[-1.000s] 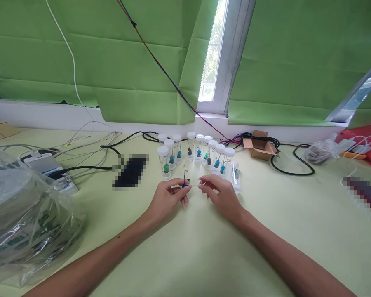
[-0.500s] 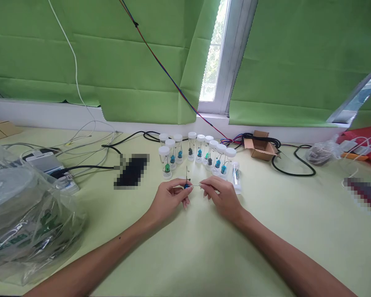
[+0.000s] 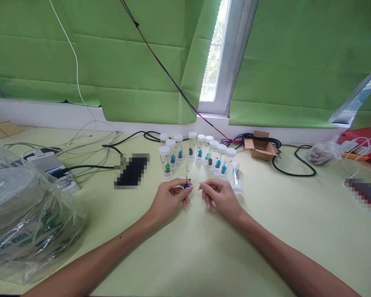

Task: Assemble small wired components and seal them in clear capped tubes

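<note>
My left hand (image 3: 168, 200) pinches a small dark blue part (image 3: 186, 187) between thumb and fingertips. From that part a thin hooked wire (image 3: 187, 172) stands upright. A second thin wire (image 3: 195, 185) runs sideways from it toward my right hand (image 3: 221, 198), whose thumb and forefinger are closed at its far end. Whether both wires are one piece cannot be made out. Just beyond my hands stand several clear tubes (image 3: 162, 161) with white caps, holding blue, green or dark parts with similar wires. One capped tube (image 3: 236, 179) by my right hand seems to lie on the table.
A plastic-wrapped bundle (image 3: 34, 218) fills the left side, with a power strip (image 3: 57, 171) behind it. A blurred-out dark object (image 3: 132, 171) lies left of the tubes. Black cables (image 3: 297, 174) and an open cardboard box (image 3: 261, 147) are at the back right, near a red bag (image 3: 369, 144).
The fingers of my right hand have shifted slightly at the sideways wire's end, the lower ones curling differently. My left hand holds the blue part in the same place.
</note>
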`<state>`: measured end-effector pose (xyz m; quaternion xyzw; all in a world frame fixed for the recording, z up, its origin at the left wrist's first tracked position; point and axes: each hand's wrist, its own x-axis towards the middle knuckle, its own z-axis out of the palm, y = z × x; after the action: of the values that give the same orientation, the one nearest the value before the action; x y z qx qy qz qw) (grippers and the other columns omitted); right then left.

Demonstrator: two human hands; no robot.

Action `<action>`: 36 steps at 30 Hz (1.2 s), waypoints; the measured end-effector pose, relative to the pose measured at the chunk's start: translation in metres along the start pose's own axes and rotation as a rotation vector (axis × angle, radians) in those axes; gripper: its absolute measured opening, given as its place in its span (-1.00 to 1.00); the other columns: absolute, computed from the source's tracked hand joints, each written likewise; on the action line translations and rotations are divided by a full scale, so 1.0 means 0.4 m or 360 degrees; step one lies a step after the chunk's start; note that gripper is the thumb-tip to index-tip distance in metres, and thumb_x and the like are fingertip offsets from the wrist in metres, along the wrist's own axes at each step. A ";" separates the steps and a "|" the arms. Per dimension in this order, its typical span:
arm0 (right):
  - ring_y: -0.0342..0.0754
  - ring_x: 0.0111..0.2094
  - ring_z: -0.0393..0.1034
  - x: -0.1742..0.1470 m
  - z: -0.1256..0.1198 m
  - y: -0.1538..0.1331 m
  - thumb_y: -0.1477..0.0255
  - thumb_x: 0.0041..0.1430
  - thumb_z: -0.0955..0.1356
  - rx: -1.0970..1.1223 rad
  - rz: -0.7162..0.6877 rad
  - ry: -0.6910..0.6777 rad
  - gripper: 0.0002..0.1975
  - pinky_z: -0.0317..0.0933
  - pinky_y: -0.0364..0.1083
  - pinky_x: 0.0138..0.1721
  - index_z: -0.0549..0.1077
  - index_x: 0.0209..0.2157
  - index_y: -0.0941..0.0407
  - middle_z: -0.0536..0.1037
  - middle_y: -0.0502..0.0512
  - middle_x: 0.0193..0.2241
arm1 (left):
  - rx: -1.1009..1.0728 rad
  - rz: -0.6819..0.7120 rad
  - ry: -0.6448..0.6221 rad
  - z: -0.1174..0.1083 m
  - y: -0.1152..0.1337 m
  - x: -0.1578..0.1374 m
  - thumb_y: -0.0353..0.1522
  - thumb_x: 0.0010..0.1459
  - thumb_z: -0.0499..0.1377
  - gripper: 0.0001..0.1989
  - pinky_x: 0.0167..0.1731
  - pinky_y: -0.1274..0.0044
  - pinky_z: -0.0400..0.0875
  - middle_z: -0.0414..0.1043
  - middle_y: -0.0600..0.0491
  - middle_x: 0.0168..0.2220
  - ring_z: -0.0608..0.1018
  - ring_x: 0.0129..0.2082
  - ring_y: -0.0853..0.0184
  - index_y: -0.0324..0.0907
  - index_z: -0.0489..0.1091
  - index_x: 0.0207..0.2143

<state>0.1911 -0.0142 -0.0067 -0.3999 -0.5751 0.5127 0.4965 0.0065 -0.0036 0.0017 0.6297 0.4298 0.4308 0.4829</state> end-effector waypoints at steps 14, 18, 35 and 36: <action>-0.27 -0.73 0.22 0.006 0.003 0.004 0.17 0.05 0.46 0.0402 0.0300 -0.0038 -0.66 0.07 -0.25 -0.76 0.48 -0.45 0.19 0.44 -0.05 -0.62 | 0.0015 0.0004 0.0026 0.000 0.001 0.000 -0.20 0.06 0.30 -0.72 -0.54 0.52 0.42 0.44 0.09 -0.61 0.45 -0.65 0.38 -0.25 0.48 -0.31; -0.23 -0.68 0.29 0.006 0.001 0.002 0.16 0.06 0.45 0.0332 0.0233 -0.0030 -0.66 0.15 -0.22 -0.70 0.46 -0.42 0.18 0.49 0.00 -0.57 | -0.0015 -0.0016 0.0035 -0.003 0.003 0.002 -0.20 0.05 0.31 -0.72 -0.54 0.53 0.41 0.43 0.10 -0.63 0.44 -0.66 0.39 -0.25 0.48 -0.32; -0.08 -0.41 0.44 0.002 -0.023 0.019 0.39 0.25 0.35 -0.0766 -0.0667 0.0058 -0.87 0.34 -0.07 -0.36 0.51 -0.19 0.09 0.53 0.07 -0.38 | -0.0138 -0.0084 0.0039 -0.003 -0.001 0.008 -0.20 0.01 0.33 -0.70 -0.57 0.53 0.41 0.43 0.10 -0.63 0.45 -0.64 0.37 -0.25 0.49 -0.32; -0.08 -0.42 0.44 0.001 -0.023 0.019 0.39 0.26 0.35 -0.0768 -0.0671 0.0058 -0.87 0.33 -0.08 -0.37 0.52 -0.20 0.09 0.52 0.06 -0.39 | -0.0135 -0.0085 0.0033 -0.002 0.001 0.007 -0.19 0.01 0.32 -0.70 -0.56 0.53 0.41 0.43 0.09 -0.63 0.45 -0.64 0.38 -0.25 0.49 -0.31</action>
<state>0.1995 -0.0108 -0.0141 -0.3873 -0.7413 0.2401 0.4928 0.0063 -0.0005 0.0025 0.5925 0.4329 0.4420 0.5160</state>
